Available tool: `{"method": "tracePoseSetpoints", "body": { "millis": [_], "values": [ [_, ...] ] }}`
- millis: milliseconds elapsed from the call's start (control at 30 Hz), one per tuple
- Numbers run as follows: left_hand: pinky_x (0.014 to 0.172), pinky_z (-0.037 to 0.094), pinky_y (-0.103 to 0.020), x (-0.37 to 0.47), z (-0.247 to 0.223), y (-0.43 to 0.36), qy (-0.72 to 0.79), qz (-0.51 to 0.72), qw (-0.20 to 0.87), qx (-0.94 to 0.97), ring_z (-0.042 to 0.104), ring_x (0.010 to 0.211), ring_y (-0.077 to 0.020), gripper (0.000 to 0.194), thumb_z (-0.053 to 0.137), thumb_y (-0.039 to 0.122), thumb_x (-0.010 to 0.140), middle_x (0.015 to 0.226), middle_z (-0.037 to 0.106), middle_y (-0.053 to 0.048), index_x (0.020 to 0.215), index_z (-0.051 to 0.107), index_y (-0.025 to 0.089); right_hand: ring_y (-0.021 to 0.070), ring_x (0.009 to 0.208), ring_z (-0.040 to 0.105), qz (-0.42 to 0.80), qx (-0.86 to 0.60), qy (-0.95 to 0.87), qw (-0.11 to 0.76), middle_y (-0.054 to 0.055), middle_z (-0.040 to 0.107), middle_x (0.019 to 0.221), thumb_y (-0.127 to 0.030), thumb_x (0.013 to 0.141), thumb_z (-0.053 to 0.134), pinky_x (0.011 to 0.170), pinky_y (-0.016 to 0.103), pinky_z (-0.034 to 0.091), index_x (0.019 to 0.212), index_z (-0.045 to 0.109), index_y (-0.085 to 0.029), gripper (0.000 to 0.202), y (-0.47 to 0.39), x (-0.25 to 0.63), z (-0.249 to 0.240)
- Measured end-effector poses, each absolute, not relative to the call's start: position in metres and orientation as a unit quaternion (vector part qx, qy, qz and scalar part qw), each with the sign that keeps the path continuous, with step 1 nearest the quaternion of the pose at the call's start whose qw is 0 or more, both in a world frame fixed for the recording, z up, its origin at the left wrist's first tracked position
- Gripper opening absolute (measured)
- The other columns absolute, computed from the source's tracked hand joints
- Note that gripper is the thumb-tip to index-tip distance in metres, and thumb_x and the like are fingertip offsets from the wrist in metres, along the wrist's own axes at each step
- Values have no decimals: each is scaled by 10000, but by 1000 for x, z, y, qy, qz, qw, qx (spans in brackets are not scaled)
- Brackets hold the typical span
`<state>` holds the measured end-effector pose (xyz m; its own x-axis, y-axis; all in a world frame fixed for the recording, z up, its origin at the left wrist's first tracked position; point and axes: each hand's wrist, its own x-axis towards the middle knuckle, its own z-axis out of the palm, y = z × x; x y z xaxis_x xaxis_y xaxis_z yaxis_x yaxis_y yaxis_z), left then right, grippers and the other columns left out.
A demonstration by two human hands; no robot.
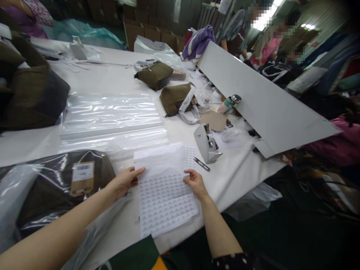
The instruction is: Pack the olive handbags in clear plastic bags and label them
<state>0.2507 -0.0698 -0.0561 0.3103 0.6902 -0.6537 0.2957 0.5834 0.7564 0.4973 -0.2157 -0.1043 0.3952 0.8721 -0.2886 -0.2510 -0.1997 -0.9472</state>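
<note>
A white label sheet point(165, 202) with rows of small printed labels lies at the table's near edge, its upper part bare. My left hand point(125, 182) grips the sheet's left edge, thumb on top and fingers curled beneath. At the right edge, my right hand point(195, 183) pinches the same sheet between thumb and fingers. Another printed sheet shows partly behind it. Just beyond my right hand lie thread snips point(201, 164) and a white tape dispenser point(206, 144). To the left, a dark bag in clear plastic point(56, 187) carries a brown hang tag point(82, 178) with a barcode sticker.
Clear plastic bags point(112, 116) lie flat mid-table. Two olive pouches point(177, 98) and a tumbler point(229, 104) stand beyond. A large white board point(258, 93) leans along the right side. Large olive bags point(30, 90) are at left. Other people work at the back.
</note>
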Motion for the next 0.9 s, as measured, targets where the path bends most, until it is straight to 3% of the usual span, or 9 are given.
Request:
{"method": "tracePoseSetpoints", "body": {
  "millis": [100,233,467,733,900],
  "values": [
    [718,548,-335,256,-56,-73,532,152,741,379,657,781,-232,394,739,311,652,893,686,-147,952,613,90,163,756,621,480,-601,-278,575,-6,682,849,-225,603,720,726,283,484,938,619,-217,350,-213,498,-99],
    [655,558,-289,260,-55,-75,515,178,766,341,658,696,-196,296,717,223,687,835,698,-120,936,620,97,169,742,626,481,-624,-312,531,6,689,859,-227,631,710,687,281,488,1014,615,-208,396,-211,504,-92],
    [539,552,-265,263,-55,-73,534,186,761,318,657,610,-193,192,690,169,716,764,700,-108,887,643,95,172,723,624,480,-634,-331,508,9,675,826,-274,626,715,661,283,494,958,625,-201,352,-208,510,-91],
    [500,550,-286,266,-63,-72,559,196,746,303,645,550,-197,172,674,129,721,691,681,-101,880,621,88,104,473,448,414,-701,-360,456,-74,484,492,-280,635,700,505,239,373,874,679,-183,259,-214,514,-98],
    [480,552,-316,268,-62,-72,578,194,739,288,637,518,-205,125,635,100,741,634,661,-88,859,592,97,125,534,493,386,-710,-389,443,-42,557,540,-291,658,682,558,253,393,836,698,-190,205,-213,511,-102]
  ]
}}
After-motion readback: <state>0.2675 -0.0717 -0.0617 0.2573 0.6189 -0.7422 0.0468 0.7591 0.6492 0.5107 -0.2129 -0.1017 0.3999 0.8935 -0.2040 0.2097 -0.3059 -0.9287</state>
